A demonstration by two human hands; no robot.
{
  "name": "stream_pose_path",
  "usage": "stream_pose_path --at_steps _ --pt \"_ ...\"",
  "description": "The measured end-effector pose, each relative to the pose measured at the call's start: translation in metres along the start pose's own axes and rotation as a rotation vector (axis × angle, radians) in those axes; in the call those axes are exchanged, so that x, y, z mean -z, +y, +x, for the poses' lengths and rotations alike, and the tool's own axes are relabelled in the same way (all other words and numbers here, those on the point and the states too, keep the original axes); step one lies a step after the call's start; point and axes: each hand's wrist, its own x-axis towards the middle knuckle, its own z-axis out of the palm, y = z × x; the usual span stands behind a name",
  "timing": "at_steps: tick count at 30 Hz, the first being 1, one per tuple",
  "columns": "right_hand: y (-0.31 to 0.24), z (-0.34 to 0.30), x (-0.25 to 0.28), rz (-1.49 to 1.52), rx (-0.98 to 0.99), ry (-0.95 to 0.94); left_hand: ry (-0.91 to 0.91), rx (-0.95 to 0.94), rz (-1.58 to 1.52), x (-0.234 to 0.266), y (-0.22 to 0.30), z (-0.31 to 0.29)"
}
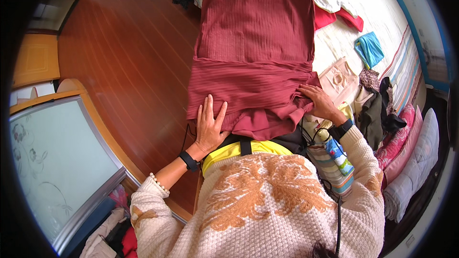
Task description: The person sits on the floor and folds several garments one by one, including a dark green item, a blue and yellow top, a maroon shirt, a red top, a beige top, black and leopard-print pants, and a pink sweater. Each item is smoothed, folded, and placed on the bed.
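Note:
A dark red ribbed garment [256,24] stretches away from my lap toward the far side, its near part gathered and ruffled. A seam crosses it, and the cloth below the seam lies in loose folds. My left hand [209,124] rests flat on its near left edge with the fingers spread. On the near right edge, my right hand [322,102] lies over bunched cloth, its fingers stretched toward the left. Whether the right thumb is tucked under the fabric I cannot tell. Both wrists wear dark bands.
Right of the garment is a bed [368,2] with a folded turquoise cloth [369,50], a beige garment [338,80] and several dark clothes. Rolled bedding [416,167] lies at the right edge. Wooden floor [129,43] and a frosted glass panel [60,157] are to the left.

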Motion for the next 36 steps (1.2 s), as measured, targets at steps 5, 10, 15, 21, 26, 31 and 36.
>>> stream_pose_path --at_steps 5,10,15,21,26,31,36 --pt "-0.025 -0.016 0.010 -0.112 0.000 -0.171 0.004 -0.018 0.104 0.000 0.003 0.003" --pt "-0.050 -0.016 -0.017 -0.119 -0.011 0.033 0.066 0.015 -0.102 0.015 -0.002 0.017" --pt "-0.042 -0.007 -0.033 0.006 -0.039 0.222 0.018 0.015 -0.162 0.029 -0.013 0.033" --pt "-0.015 -0.006 -0.023 0.010 0.030 0.124 0.011 -0.109 0.016 0.041 -0.017 0.027" --pt "-0.001 0.015 0.010 0.009 0.011 0.131 -0.223 -0.039 -0.239 0.083 -0.041 0.079" --pt "0.027 0.059 0.123 0.208 -0.026 0.020 -0.462 -0.079 -0.683 0.159 -0.078 0.175" --pt "0.083 0.159 0.185 0.166 0.021 0.429 -0.172 0.080 -0.876 0.163 -0.143 0.291"
